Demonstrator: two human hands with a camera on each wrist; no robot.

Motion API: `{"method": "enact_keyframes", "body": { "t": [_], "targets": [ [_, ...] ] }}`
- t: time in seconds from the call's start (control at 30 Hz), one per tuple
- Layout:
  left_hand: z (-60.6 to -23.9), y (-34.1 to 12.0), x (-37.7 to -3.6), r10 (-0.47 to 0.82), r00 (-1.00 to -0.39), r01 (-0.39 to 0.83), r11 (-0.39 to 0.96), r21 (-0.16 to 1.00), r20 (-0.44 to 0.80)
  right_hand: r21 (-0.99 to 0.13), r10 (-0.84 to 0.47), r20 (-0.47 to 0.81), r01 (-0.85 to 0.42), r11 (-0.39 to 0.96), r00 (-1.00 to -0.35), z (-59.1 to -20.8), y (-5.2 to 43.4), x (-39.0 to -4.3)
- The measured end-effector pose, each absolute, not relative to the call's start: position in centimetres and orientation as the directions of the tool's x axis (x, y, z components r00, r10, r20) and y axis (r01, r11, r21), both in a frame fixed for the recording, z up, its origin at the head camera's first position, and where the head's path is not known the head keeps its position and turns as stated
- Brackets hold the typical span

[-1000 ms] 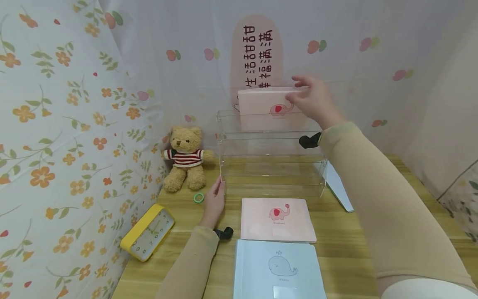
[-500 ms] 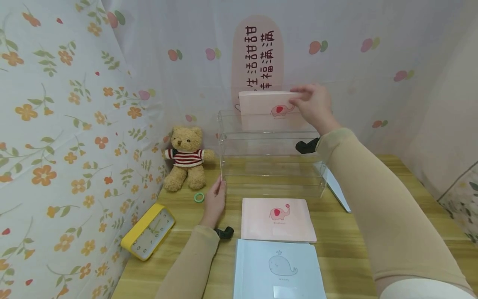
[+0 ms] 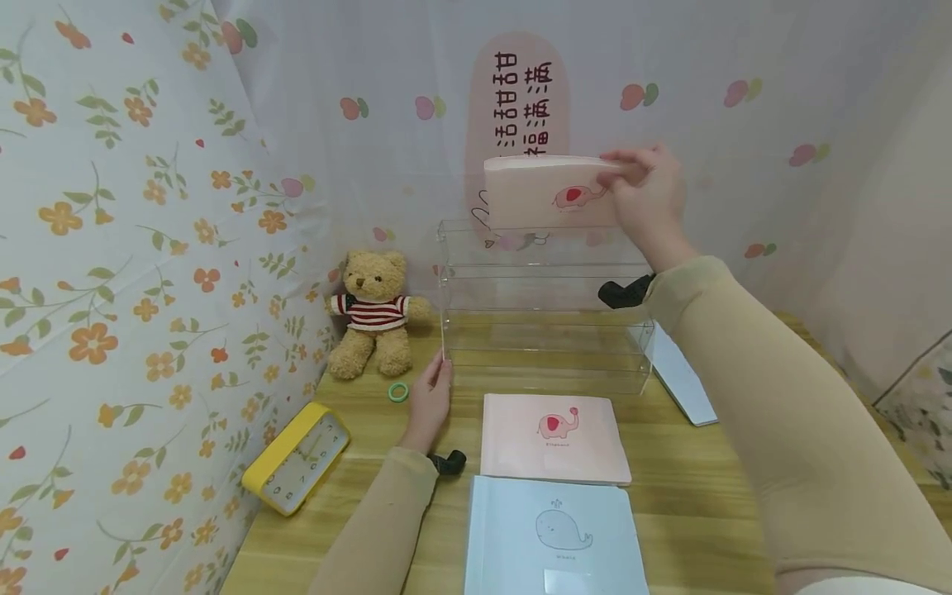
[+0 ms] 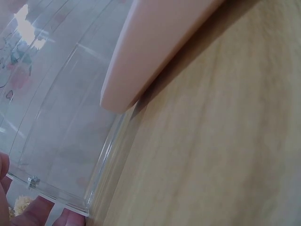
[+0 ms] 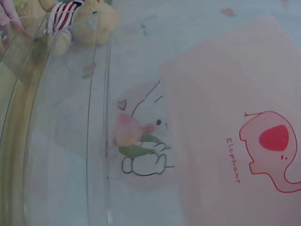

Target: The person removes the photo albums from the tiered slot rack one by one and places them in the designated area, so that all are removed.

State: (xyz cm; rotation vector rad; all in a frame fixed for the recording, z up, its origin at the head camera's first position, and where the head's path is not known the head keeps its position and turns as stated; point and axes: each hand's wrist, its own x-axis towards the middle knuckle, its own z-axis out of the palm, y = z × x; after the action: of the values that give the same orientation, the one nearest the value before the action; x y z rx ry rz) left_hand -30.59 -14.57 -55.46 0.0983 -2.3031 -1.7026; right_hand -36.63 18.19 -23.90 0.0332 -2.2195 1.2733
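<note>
**Pink notebook held above clear rack**

Right hand raised, fingers curled round the right edge of a pink elephant notebook, held upright and level just above the top tier of the clear acrylic rack, apparently to line up with the slot. Left hand low on the worktop, fingertips pressed to the rack's front left corner, likely steadying it. Flat before the rack: a second pink notebook and a blue whale notebook. Off left: teddy bear, green ring, yellow clock.
</note>
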Motion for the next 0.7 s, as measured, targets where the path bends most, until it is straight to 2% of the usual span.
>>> {"method": "enact_keyframes", "body": {
  "t": [0.23,0.4,0.57,0.7],
  "targets": [
    [-55.6,-14.5,-30.6,-0.204,-0.963,0.114,0.295,0.949,0.179,-0.776,0.309,0.543,-0.325,0.541,-0.781,-22.6,19.8,-34.0],
    [-55.6,-14.5,-30.6,-0.202,-0.964,0.109,0.288,0.952,0.171,-0.75,0.294,0.58,-0.358,0.556,-0.76,-22.9,21.6,-31.7],
    [-55.6,-14.4,-30.6,-0.213,-0.965,0.088,0.288,0.954,0.153,-0.714,0.252,0.544,-0.284,0.64,-0.8,-24.5,23.8,-29.1],
    [-55.3,-14.3,-30.4,-0.21,-0.967,0.081,0.285,0.955,0.145,-0.706,0.211,0.469,-0.221,0.672,-0.857,-26.7,25.9,-27.3]
  ]
}}
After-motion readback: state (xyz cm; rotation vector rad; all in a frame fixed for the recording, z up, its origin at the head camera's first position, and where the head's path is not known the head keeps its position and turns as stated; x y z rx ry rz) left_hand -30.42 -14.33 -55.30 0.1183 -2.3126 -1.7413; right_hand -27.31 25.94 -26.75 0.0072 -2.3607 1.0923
